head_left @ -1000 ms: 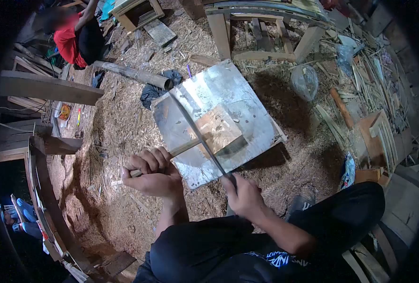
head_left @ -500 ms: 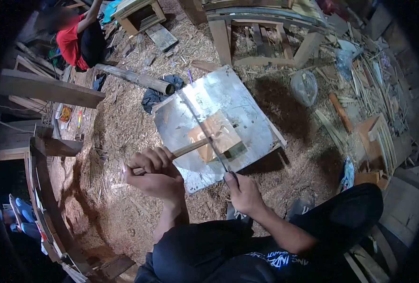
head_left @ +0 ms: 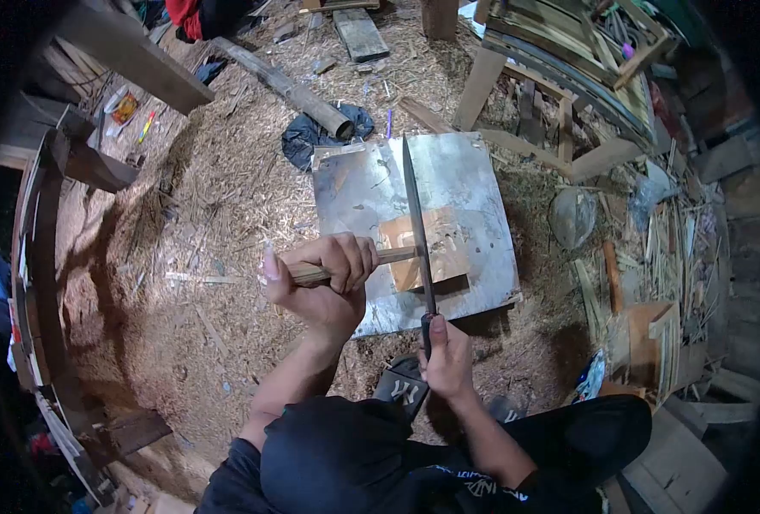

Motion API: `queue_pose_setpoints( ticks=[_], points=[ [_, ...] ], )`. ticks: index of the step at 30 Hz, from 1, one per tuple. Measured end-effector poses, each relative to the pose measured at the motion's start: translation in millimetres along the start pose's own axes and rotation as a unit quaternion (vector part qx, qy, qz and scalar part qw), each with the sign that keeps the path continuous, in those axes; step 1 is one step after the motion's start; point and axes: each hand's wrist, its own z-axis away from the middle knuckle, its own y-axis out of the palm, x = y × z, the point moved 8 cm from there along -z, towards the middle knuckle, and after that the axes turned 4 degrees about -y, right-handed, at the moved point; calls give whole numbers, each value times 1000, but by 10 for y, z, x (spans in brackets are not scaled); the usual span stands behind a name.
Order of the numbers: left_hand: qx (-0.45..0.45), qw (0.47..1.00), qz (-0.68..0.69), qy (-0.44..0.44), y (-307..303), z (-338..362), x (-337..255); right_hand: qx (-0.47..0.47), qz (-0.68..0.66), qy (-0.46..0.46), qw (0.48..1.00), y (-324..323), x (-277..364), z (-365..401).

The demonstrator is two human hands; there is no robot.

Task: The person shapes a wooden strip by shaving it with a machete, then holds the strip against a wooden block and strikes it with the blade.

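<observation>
My left hand [head_left: 324, 278] is closed around a pale wooden stick [head_left: 388, 255], which points right over a wooden block [head_left: 444, 257]. In my right hand [head_left: 446, 355] is the dark handle of a long, narrow tool [head_left: 413, 197] with a tapering, pointed blade. The blade crosses the stick's far end and runs up past the block; whether it is a knife or a file I cannot tell. Beneath them, the block rests on a grey, stained board [head_left: 333, 193] low over the shavings.
Wood shavings [head_left: 217, 317] cover the floor. Beyond the board lie a round log [head_left: 286, 90] and a black plastic bag [head_left: 307, 141]. A wooden frame [head_left: 560, 120] stands at upper right, with scrap strips [head_left: 667, 248] below it. Part of another person in red [head_left: 184, 15] shows at upper left.
The view has turned and shifted, so the board sits straighter and farther right. The blade now points nearly straight up the view, and the stick lies closer to level. Both hands keep their holds.
</observation>
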Motion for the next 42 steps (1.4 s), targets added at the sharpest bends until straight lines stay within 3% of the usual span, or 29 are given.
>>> queue_pose_setpoints(
  ticks=[5,7,8,9,11,13,15,17,19,20,21,23,27,29,31,32,33,35,36,40,42],
  points=[
    [-71,997,34,21,-134,58,15,-26,-19,-83,996,-105,482,44],
    [-69,997,30,28,-95,98,21,-34,-55,-175,982,-145,550,144],
    [-64,997,24,36,-63,111,13,-52,28,-206,977,-148,440,201],
    [-64,997,25,36,-48,117,20,-52,29,-205,977,-105,392,146],
    [-95,995,-18,37,-42,127,27,-45,139,-29,989,-20,91,-24],
    [-91,995,6,34,-75,96,43,-51,158,-49,985,-101,109,-60],
    [-101,994,27,22,-127,139,59,-17,81,1,997,-99,52,8],
    [-90,994,45,36,-107,133,46,-20,44,-30,998,-79,409,61],
    [-97,994,45,36,-121,137,46,-57,0,-165,985,-112,717,150],
    [-100,993,45,36,-122,129,37,-50,-9,-208,977,-108,488,195],
    [-99,994,44,34,-104,122,29,-52,-11,-207,977,-71,454,164],
    [-139,989,36,37,-117,123,17,-42,153,-75,984,26,234,47],
    [-126,990,54,41,-198,117,16,-43,95,-13,994,-115,117,8],
    [-139,988,49,39,-209,113,24,-46,70,-33,996,-131,422,77],
    [-138,989,46,39,-223,121,33,-93,-15,-131,987,-210,643,184],
    [-133,989,44,41,-221,110,22,-89,-81,-167,978,-177,363,232],
    [-131,990,44,39,-210,103,18,-91,-82,-167,978,-140,307,181],
    [-154,987,21,42,-192,98,16,-29,138,-43,989,-2,62,51],
    [-150,988,23,42,-180,97,9,-36,176,-64,982,-14,167,44],
    [-148,988,28,31,-237,109,-4,-37,121,-32,991,-82,337,87],
    [-153,987,38,32,-247,128,18,-57,25,-110,992,-160,596,159]
  ],
)
